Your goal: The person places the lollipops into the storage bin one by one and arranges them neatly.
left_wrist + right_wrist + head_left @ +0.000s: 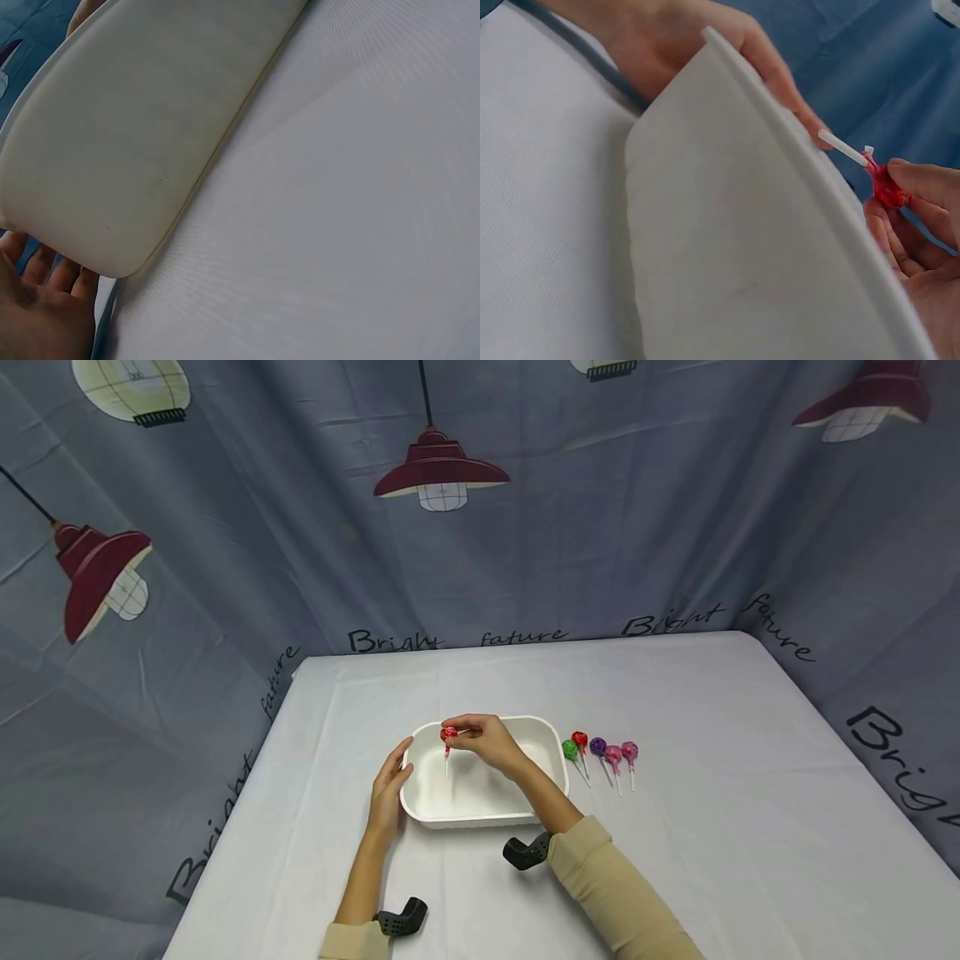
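A white rectangular tray with rounded corners stands on the table. Above its left half, my right hand pinches a red lollipop by its wrapped head, the white stick pointing down. The right wrist view shows the thumb and fingers on the red wrapper. My left hand rests against the tray's left end, fingertips at the rim. In the left wrist view its fingers lie along the tray's outer wall, fairly straight.
Right of the tray lie several lollipops: a green one, a red one, a purple one and pink ones. A white cloth covers the table. Behind hangs a grey-blue curtain printed with lamps.
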The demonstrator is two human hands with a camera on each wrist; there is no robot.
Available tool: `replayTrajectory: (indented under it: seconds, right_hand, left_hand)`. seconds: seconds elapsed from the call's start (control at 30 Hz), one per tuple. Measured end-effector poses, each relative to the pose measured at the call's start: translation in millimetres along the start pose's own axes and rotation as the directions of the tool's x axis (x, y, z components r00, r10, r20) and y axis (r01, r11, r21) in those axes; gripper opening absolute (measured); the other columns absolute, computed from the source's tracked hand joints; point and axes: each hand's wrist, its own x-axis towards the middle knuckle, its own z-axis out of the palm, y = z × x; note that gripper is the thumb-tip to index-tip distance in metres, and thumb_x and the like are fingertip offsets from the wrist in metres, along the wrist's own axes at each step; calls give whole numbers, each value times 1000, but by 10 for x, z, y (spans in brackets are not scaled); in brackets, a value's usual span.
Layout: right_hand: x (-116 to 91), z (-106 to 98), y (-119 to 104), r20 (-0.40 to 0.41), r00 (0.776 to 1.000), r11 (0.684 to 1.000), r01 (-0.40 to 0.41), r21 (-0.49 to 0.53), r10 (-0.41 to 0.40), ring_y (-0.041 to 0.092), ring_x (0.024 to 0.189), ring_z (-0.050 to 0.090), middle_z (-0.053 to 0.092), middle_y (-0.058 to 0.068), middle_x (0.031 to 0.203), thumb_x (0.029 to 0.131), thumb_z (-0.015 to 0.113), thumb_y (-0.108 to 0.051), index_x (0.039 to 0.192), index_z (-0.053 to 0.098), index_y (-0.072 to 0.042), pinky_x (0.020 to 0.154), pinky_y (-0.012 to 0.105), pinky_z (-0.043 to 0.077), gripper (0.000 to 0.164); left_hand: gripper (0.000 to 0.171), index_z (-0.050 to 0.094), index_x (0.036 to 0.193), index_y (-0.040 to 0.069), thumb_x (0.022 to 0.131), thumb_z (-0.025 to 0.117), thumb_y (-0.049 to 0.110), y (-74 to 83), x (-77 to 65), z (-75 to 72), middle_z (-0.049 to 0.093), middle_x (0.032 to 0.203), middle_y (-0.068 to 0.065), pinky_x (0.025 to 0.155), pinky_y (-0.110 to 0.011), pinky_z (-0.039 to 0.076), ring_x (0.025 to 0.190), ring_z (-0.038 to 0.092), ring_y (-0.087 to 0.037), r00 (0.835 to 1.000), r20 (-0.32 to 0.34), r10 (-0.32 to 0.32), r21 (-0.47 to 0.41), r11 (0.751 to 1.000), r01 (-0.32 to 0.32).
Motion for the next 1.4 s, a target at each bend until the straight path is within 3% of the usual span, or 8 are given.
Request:
replayTrajectory:
  seconds: [0.27, 0.5, 0.7, 1.0, 1.23, 1.4]
  right_hand:
    - [95, 127, 98, 70, 995, 996, -68, -64, 72, 16, 84, 64, 67, 9, 101, 80, 70, -4, 110, 66, -2, 76, 27, 51, 31]
    - [164, 187, 201, 83, 993, 990, -71, -125, 82, 12, 80, 62, 68, 10, 97, 76, 72, -1, 105, 68, -2, 66, 25, 50, 30]
    - [150, 276, 270, 130, 987, 992, -84, -89, 95, 27, 81, 66, 65, 22, 100, 77, 69, 6, 108, 63, 8, 70, 34, 55, 32]
    - [177, 357, 351, 107, 993, 973, -18, -231, 44, 11, 79, 63, 68, 7, 90, 74, 74, 1, 102, 68, 0, 67, 19, 50, 28]
    - [184, 342, 383, 108, 994, 972, 22, -235, 4, 15, 81, 64, 67, 10, 91, 75, 73, 2, 101, 67, 2, 69, 19, 51, 27]
    - [177, 338, 386, 123, 992, 960, 64, -273, -31, 19, 86, 64, 67, 11, 93, 76, 73, 1, 102, 67, 2, 71, 18, 50, 27]
  left_hand:
    - [44, 38, 140, 11, 97, 42, 6, 75, -43, 2, 33, 145, -5, 97, -24, 38, 130, 33, -22, 1000, 11, -28, 7, 1000, 28]
    - [42, 42, 138, 17, 97, 44, 10, 18, -34, 0, 37, 143, -2, 102, -36, 34, 129, 35, -20, 1000, 0, -7, -11, 1000, 7]
    - [43, 42, 138, 15, 95, 46, 13, -20, -38, -24, 34, 145, -1, 105, -34, 31, 131, 33, -18, 1000, -14, 28, 7, 1000, -28]
    - [42, 42, 138, 15, 97, 44, 9, 59, -66, -17, 31, 146, 4, 107, -25, 23, 135, 23, -11, 1000, -12, -10, 8, 1000, 10]
    - [45, 34, 142, 7, 97, 39, 5, 190, -110, 50, 25, 149, -5, 105, -24, 27, 136, 21, -20, 1000, 29, -1, 12, 1000, 0]
    - [43, 38, 140, 12, 97, 42, 8, 96, -60, 26, 28, 148, -1, 104, -23, 28, 135, 23, -16, 1000, 19, -13, 10, 1000, 12]
